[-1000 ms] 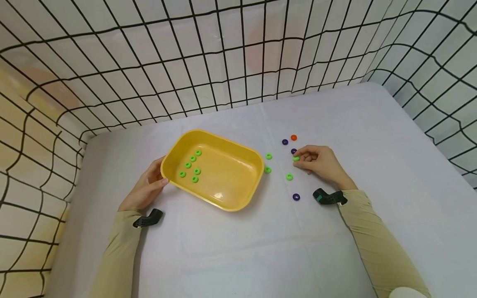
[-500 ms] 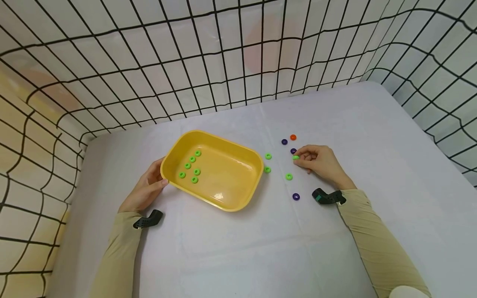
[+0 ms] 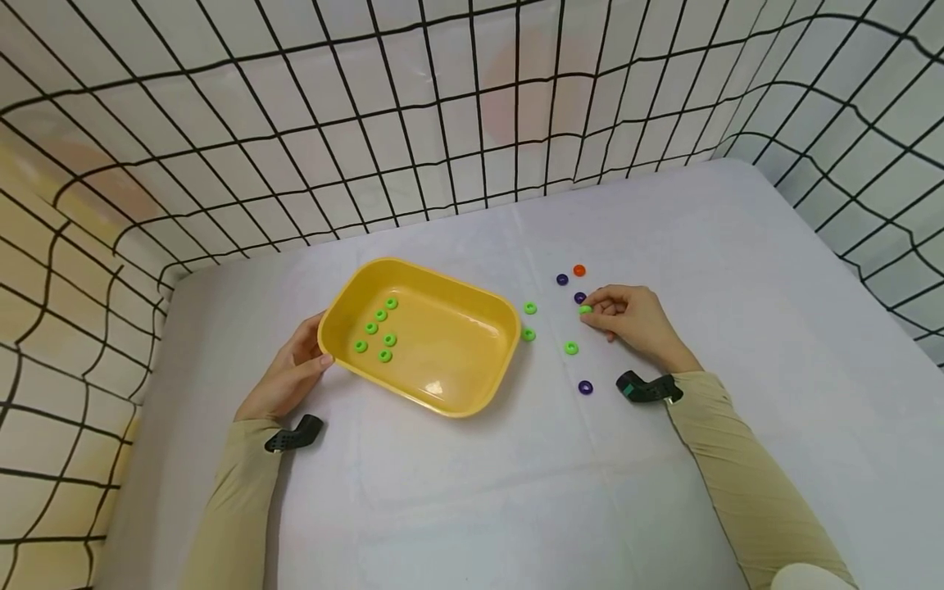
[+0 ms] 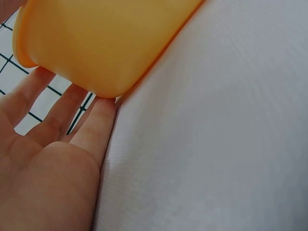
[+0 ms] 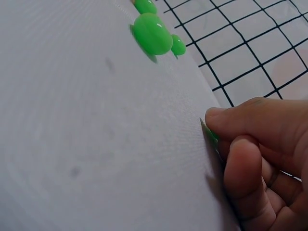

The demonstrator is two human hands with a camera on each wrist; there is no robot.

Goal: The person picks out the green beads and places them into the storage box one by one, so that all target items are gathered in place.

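A yellow plastic tray (image 3: pixel 457 352) stands on the white-covered table, with several green rings (image 3: pixel 390 340) in its left half. My left hand (image 3: pixel 283 378) grips its left end, thumb at the rim and fingers along the outer wall in the left wrist view. Right of the tray, my right hand (image 3: pixel 640 321) pinches a small green ring (image 3: pixel 585 310) between thumb and index finger, close to the tabletop. That ring is mostly hidden by the thumb in the right wrist view. A purple ring (image 3: pixel 579 297) lies just beyond the fingertips.
Other green rings (image 3: pixel 571 348) lie between the tray and my right hand. One purple ring (image 3: pixel 585 388) is nearer me; another purple ring (image 3: pixel 562 279) and an orange ring (image 3: pixel 578 270) lie farther back. Black wire mesh (image 3: pixel 442 106) borders the table's back and sides.
Almost nothing moves: the view shifts very slightly. My left hand stays on the tray and my right hand keeps its pinch on the green ring.
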